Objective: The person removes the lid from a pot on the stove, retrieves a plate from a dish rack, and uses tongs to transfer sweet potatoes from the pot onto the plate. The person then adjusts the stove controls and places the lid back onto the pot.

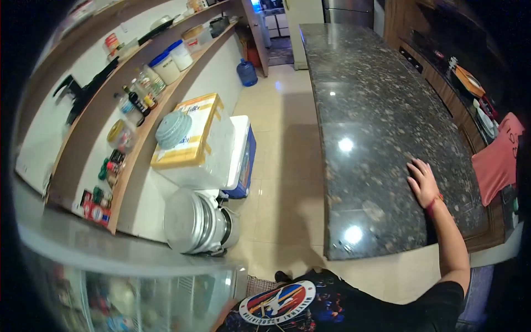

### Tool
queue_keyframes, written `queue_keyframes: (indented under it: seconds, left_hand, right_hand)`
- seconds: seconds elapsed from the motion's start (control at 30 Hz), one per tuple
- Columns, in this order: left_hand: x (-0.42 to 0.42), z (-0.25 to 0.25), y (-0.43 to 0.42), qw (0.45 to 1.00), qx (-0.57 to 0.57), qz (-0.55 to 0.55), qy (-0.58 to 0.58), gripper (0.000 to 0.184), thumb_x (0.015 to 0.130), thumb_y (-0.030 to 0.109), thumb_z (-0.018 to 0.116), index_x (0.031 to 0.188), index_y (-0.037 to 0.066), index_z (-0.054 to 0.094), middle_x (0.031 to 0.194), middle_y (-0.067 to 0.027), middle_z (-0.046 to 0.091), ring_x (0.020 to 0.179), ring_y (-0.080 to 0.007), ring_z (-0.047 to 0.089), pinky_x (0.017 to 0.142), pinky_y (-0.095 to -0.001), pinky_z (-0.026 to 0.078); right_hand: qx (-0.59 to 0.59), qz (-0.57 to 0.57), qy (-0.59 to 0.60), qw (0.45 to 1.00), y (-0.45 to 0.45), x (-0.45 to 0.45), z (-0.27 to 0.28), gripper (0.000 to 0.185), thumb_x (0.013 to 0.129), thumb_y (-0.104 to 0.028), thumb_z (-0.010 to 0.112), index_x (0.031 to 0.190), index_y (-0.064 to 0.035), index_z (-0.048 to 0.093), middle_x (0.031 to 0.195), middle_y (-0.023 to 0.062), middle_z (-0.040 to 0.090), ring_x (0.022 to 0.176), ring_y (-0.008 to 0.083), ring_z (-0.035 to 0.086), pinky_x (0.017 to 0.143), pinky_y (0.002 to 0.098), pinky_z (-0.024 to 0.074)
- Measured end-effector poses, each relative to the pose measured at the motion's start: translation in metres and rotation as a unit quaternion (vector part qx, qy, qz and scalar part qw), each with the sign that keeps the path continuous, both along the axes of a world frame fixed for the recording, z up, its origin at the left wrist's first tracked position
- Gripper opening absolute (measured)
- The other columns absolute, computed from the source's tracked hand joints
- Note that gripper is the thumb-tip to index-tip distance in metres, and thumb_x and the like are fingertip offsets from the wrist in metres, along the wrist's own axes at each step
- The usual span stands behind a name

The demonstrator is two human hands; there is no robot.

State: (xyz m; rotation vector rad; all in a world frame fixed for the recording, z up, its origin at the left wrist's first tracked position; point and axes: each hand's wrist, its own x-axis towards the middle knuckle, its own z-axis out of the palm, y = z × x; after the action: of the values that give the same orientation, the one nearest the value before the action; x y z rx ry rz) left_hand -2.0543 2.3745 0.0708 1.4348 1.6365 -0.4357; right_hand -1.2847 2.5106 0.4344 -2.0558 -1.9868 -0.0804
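My right hand (pixel 423 182) lies flat on the dark speckled stone countertop (pixel 376 127), fingers stretched out and holding nothing. A red band (pixel 434 203) circles its wrist. My left hand does not show; only a sliver of my left arm (pixel 222 316) appears at the bottom edge, beside a glass-fronted display fridge (pixel 149 296). Behind the glass, the fridge's contents are blurred. To the right of my right hand, a pink cloth (pixel 496 160) hangs over the counter's far side.
Wooden shelves (pixel 133 166) on the left hold bottles, jars and white tubs with blue lids (pixel 166 67). Below stand a taped foam box (pixel 213 135) with a grey-green basket (pixel 173 130) on top, and metal pots (pixel 191 221). A blue water jug (pixel 246 73) stands farther back on the tiled floor.
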Motion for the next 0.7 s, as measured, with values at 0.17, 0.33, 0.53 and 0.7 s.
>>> queue_keyframes:
  seconds: [0.17,0.33,0.53,0.7]
  left_hand:
    - [0.001,0.064,0.357,0.989,0.089,-0.104,-0.055,0.030,0.079,0.033,0.059,0.087,0.007,0.072,0.078,-0.0135,0.068,0.072,-0.0247,0.064,0.069,-0.0376,0.050]
    - [0.033,0.015,0.578,0.954,0.196,-0.196,-0.113,0.017,0.079,0.023,0.058,0.077,0.012,0.071,0.073,-0.0087,0.068,0.065,-0.0215,0.063,0.063,-0.0365,0.049]
    - [0.047,-0.045,0.649,0.799,0.153,-0.581,0.008,0.017,0.063,0.016,0.069,0.081,0.014,0.070,0.087,-0.0129,0.068,0.071,-0.0275,0.064,0.063,-0.0423,0.049]
    - [0.087,-0.086,0.772,0.922,0.035,-0.376,-0.087,0.021,0.067,0.020,0.070,0.083,0.007,0.068,0.080,-0.0140,0.068,0.071,-0.0280,0.064,0.060,-0.0438,0.048]
  right_hand:
    - [-0.013,-0.061,-0.039,0.997,0.009,-0.021,0.014,0.038,0.086,-0.018,0.055,0.123,-0.0079,0.054,0.134,0.0115,0.046,0.131,0.0325,0.035,0.112,0.0501,0.0177]
    - [0.040,-0.129,-0.034,0.990,0.032,-0.035,0.010,0.031,0.083,-0.014,0.054,0.112,-0.0032,0.058,0.123,0.0142,0.054,0.125,0.0364,0.041,0.110,0.0540,0.0195]
    - [0.093,-0.140,0.034,0.985,0.188,-0.095,0.024,0.035,0.076,-0.010,0.058,0.110,-0.0035,0.056,0.122,0.0158,0.052,0.121,0.0382,0.043,0.109,0.0575,0.0185]
    - [0.114,0.016,0.035,0.993,0.397,-0.132,0.051,0.031,0.079,-0.021,0.056,0.106,-0.0037,0.059,0.116,0.0162,0.057,0.115,0.0370,0.050,0.107,0.0606,0.0214]
